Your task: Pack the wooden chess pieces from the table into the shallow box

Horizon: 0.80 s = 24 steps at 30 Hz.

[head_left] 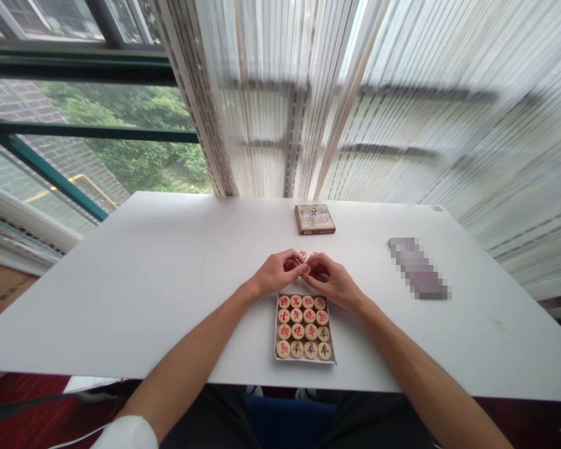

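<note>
Fingertips of both hands meet over the table just beyond an open box. My left hand [277,272] pinches a round xiangqi piece [306,270], mostly covered by the fingers. From the other side, my right hand [333,282] closes its fingers on the same piece. Part of another red-marked piece [303,254] shows behind the fingertips. Nearer to me lies the shallow white box tray [277,340], filled with rows of wooden xiangqi pieces [297,316]. Most carry red characters; several at the lower right carry black ones.
A flat brown-edged box lid [315,219] rests toward the back of the white table [168,268]. At the right lies a blurred-out rectangular object [418,268]. Striped curtains [280,93] and a window border the far edge.
</note>
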Tool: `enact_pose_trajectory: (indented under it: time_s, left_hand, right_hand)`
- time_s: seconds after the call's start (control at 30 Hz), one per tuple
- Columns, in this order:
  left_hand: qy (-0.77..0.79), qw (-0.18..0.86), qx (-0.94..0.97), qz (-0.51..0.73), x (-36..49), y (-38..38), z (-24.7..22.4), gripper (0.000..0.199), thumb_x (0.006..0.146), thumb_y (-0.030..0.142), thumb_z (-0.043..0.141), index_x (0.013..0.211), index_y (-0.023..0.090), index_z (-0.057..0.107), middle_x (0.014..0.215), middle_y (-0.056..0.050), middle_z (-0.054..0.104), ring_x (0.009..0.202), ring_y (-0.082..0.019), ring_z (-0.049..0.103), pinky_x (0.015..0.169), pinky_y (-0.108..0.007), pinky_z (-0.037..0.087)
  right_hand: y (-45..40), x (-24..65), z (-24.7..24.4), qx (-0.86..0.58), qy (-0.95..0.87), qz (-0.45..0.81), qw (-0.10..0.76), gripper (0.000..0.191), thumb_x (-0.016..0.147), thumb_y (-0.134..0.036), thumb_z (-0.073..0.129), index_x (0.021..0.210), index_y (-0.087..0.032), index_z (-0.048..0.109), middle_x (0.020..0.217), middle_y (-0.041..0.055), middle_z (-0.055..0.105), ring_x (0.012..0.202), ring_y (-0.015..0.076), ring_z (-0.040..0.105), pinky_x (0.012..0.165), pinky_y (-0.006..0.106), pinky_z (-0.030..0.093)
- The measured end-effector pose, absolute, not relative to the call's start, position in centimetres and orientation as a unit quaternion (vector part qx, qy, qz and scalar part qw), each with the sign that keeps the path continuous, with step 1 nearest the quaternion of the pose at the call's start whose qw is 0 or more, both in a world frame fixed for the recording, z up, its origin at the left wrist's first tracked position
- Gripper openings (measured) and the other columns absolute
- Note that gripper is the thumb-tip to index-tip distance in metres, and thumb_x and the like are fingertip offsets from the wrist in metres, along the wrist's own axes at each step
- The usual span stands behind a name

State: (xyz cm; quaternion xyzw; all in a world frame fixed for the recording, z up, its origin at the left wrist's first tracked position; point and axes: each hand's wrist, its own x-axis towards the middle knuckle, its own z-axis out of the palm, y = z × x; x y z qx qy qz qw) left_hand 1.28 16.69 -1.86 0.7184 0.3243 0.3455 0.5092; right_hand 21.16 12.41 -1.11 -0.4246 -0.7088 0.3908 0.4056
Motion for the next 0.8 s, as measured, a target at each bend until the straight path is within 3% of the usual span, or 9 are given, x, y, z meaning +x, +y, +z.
enact_pose_trajectory:
  time_s: [0.27,0.5,0.8]
  left_hand:
    - [0.318,0.516,0.715,0.348,1.15,16.95,-1.84,0.031,0.095,0.044,0.059,0.105,0.016,0.063,0.088,-0.005,0.071,0.069,-0.014,0.066,0.066,-0.026,0.054]
    - [0.286,0.525,0.725,0.342,0.88,17.10,-2.15,0.030,0.091,0.035,0.068,0.113,0.015,0.062,0.103,-0.010,0.071,0.090,-0.018,0.069,0.078,-0.028,0.056]
    - [0.288,0.538,0.713,0.345,0.90,17.12,-2.34,0.034,0.090,0.035,0.070,0.115,0.015,0.061,0.103,-0.011,0.071,0.092,-0.019,0.070,0.078,-0.029,0.056]
  right_hand:
    - [12.64,21.19,-1.41,-0.427,-0.689,0.409,0.419,0.027,0.087,-0.041,0.071,0.104,-0.024,0.058,0.090,0.0027,0.070,0.076,0.0173,0.066,0.071,0.032,0.058]
    - [12.79,21.51,-1.60,-0.433,-0.679,0.413,0.424,0.031,0.087,-0.043,0.070,0.108,-0.023,0.059,0.092,0.0035,0.070,0.081,0.0179,0.068,0.074,0.032,0.059]
    - [12.76,21.60,-1.80,-0.414,-0.666,0.448,0.430,0.030,0.092,-0.044,0.065,0.113,-0.024,0.058,0.103,0.0071,0.072,0.096,0.0220,0.072,0.088,0.039,0.060]
